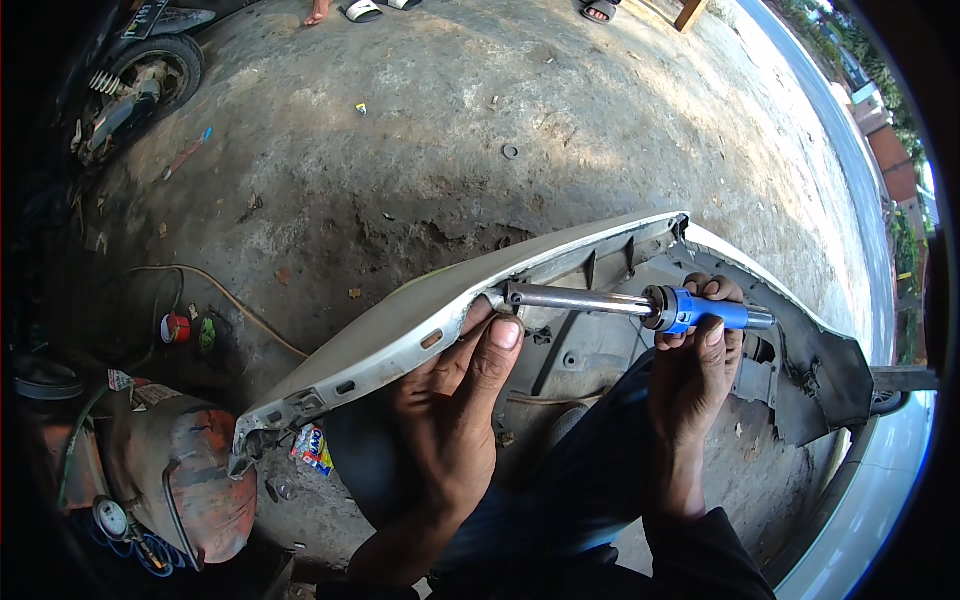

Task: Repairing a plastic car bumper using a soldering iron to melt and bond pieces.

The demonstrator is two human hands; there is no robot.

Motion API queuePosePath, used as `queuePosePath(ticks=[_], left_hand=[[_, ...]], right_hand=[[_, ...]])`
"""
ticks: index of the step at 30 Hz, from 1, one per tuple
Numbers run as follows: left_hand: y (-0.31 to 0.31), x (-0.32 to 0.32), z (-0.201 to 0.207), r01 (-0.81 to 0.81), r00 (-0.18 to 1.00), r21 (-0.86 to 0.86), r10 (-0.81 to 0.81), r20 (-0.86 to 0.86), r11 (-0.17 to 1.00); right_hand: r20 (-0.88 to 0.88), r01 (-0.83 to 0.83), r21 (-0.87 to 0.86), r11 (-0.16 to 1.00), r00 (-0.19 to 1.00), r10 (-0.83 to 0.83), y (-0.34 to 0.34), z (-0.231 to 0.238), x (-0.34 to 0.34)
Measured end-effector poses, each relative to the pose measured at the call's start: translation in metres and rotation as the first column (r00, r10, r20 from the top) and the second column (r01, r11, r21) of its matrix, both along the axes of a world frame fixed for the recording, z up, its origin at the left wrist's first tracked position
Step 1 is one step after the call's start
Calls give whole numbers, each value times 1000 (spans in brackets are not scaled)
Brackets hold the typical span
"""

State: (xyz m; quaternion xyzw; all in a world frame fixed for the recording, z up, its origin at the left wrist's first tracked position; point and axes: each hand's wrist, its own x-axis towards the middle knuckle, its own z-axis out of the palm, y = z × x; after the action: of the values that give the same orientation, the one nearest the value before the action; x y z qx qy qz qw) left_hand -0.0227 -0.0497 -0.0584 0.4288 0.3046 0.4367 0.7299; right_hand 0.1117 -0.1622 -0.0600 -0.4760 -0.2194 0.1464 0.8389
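A long pale car bumper lies across my knees, its hollow inner side turned toward me. My left hand pinches its upper edge near the middle, thumb in front and fingers partly hidden behind. In my right hand is a blue-handled tool with a metal tube, perhaps a torch; I cannot tell its exact kind. The fingers wrap round its blue body. The tube points left, and its tip is just above my left thumb, close to the bumper's edge.
At the lower left stand a rusty orange tank and a pressure gauge. A hose runs over the ground beside a red tape roll. A motorcycle wheel is at the upper left. A light-coloured car is at the lower right.
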Motion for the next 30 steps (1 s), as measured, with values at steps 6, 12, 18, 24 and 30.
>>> queuePosePath(ticks=[6, 12, 18, 24, 30], left_hand=[[0, -1, -2, 6, 1000, 17, -6, -14, 1000], [-1, 0, -2, -6, 1000, -8, 6, 4, 1000], [0, -2, -2, 3, 1000, 36, -2, -26, 999], [0, -3, -3, 10, 1000, 17, -10, 6, 1000], [-1, 1, 1, -7, 999, -15, 8, 44, 1000]], right_hand=[[-9, 9, 8, 1000, 1000, -9, 0, 1, -1], [-2, -44, -23, 999, 999, 44, -4, 0, 0], [2, -24, -11, 1000, 1000, 24, -3, 1, 0], [4, 0, 11, 1000, 1000, 0, 0, 1, -1], [12, -56, -38, 998, 998, 56, -4, 1, 0]])
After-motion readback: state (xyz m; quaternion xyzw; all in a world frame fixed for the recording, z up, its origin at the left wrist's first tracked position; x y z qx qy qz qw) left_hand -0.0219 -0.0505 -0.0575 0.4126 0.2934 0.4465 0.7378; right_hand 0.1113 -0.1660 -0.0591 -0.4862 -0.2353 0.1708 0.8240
